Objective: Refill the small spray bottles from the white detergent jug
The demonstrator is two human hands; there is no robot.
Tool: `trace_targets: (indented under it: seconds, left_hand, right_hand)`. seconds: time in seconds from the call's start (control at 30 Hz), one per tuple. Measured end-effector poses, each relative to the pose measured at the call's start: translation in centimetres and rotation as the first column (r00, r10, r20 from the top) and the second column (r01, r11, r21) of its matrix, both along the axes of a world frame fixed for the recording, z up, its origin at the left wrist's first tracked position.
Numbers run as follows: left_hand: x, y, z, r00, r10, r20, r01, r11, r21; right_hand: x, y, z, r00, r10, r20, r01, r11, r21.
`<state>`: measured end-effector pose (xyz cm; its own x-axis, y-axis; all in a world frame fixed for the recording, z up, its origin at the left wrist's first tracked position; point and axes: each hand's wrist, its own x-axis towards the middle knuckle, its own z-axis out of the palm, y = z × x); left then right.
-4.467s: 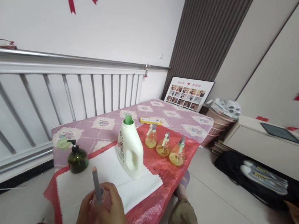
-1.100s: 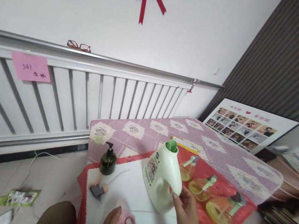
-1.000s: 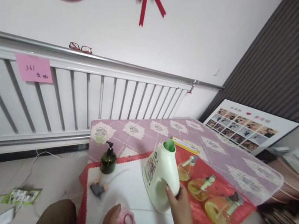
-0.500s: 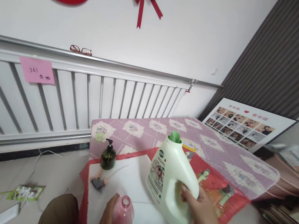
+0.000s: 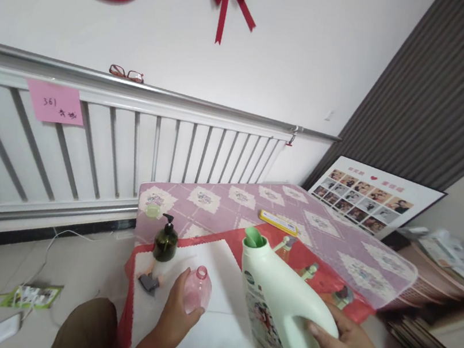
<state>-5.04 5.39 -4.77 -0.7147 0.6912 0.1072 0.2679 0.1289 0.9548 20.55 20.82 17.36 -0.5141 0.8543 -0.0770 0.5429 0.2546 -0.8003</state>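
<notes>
White plastic fills the lower right: the big detergent jug (image 5: 280, 315) is off the table and tilted, its green spout (image 5: 254, 238) pointing up and left toward the other hand. The right hand (image 5: 346, 345) has it by the handle, fingers curled tight around the grip, a full clench with the jug's weight hanging from it. How far the thumb wraps is hard to say, since the jug body hides that side.

Over to the left hand (image 5: 176, 314): its grip is closed around a small clear pink bottle (image 5: 196, 289), fingers cupping the round belly from below and behind, thumb up along the near side. The bottle stands upright with its neck open at the top, held just above the white cloth (image 5: 218, 323) that lies on the red cover (image 5: 311, 255) of the table. The jug's spout sits to the right of that open neck and a little higher, near but apart from it.

Just beyond the left grip, a dark green pump bottle (image 5: 165, 241) stands at the cloth's far corner, and a small grey pump head (image 5: 149, 282) lies on the cloth just left of the pink bottle. Behind the jug, past the right grip, three amber bottles (image 5: 308, 271) with pale green tops peek out, mostly hidden. Farther back a yellow flat case (image 5: 279, 223) rests on the purple patterned tablecloth (image 5: 219, 204).
</notes>
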Motion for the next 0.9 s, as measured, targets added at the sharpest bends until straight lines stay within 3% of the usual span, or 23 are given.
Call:
trace_targets:
  seconds: [0.13,0.3,0.57,0.73,0.9]
  left_hand:
    - [-0.1,2.0,-1.1,0.999,-0.005,-0.031,0.006,0.999,0.037]
    - [0.1,2.1,-2.5,0.997,0.01,-0.078,-0.007,0.999,0.036]
    - [0.2,1.8,-2.6,0.986,-0.017,-0.167,0.02,1.0,0.016]
    - [0.2,1.7,-2.7,0.976,-0.018,-0.218,0.021,1.0,0.008]
    - [0.2,1.7,-2.8,0.97,-0.031,-0.239,0.028,0.999,-0.018]
  right_hand:
    - [-0.4,0.0,0.8,0.986,0.147,0.083,-0.145,0.989,-0.035]
    - [-1.2,0.2,1.7,0.953,0.258,0.158,-0.248,0.965,-0.082]
    - [-2.8,0.7,3.4,0.845,0.466,0.26,-0.433,0.884,-0.177]
    - [-4.3,0.3,4.9,0.775,0.465,0.429,-0.483,0.873,-0.074]
    - [-5.3,0.6,4.8,0.757,0.375,0.535,-0.463,0.886,0.034]
